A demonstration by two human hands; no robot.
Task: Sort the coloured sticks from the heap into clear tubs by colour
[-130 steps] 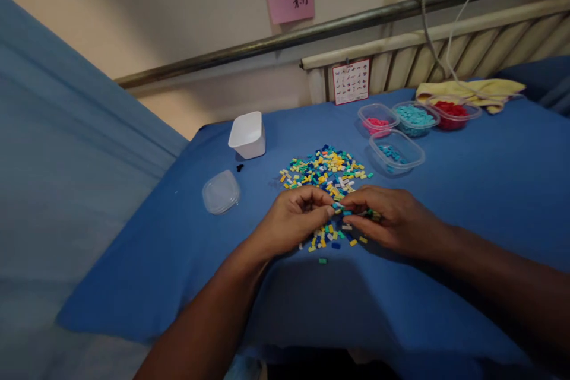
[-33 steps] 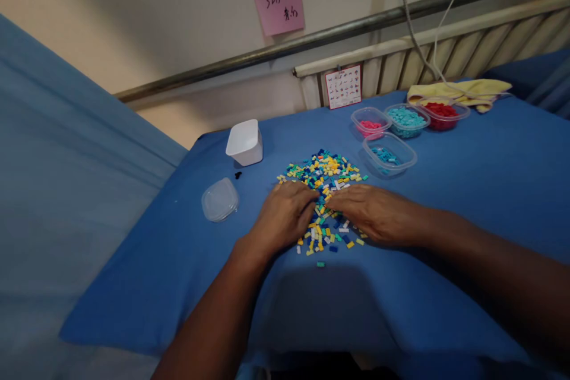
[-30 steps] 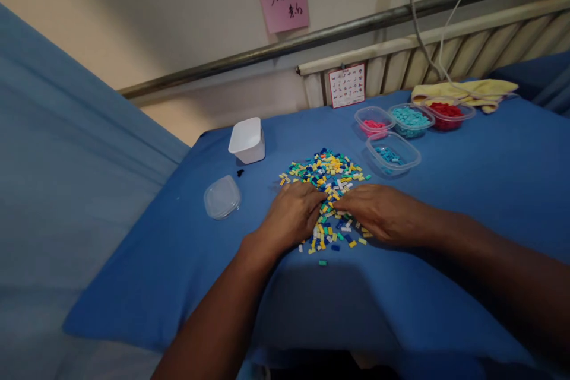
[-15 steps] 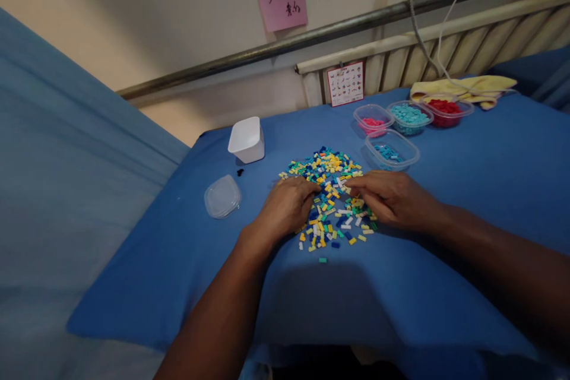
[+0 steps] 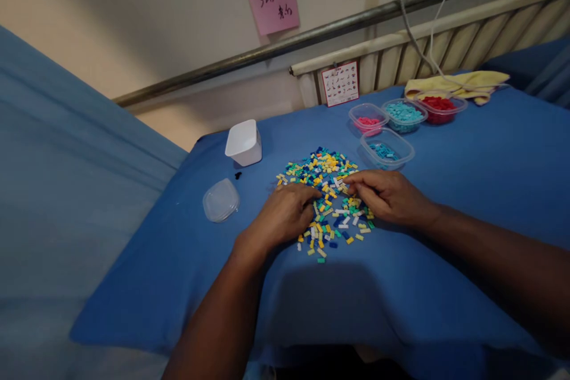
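A loose pile of small toy building bricks in yellow, white, green and blue is spread over the blue cloth. At its left side my left hand rests palm down, fingers curled and fingertips among the bricks. From the right, my right hand reaches in with index finger and thumb close together at the pile's edge, the other fingers folded under. Whatever either hand pinches is hidden or too small to make out. A single green brick lies nearest to me, apart from the rest.
Clear tubs hold sorted bricks: pink, light blue, red and darker blue. On the left are a white container, a clear lid and a small black item. A yellow cloth lies by the radiator.
The whole view has shifted slightly. Both hands stay at the pile, with only small finger movements; the left hand's fingers look a little more stretched toward the middle.
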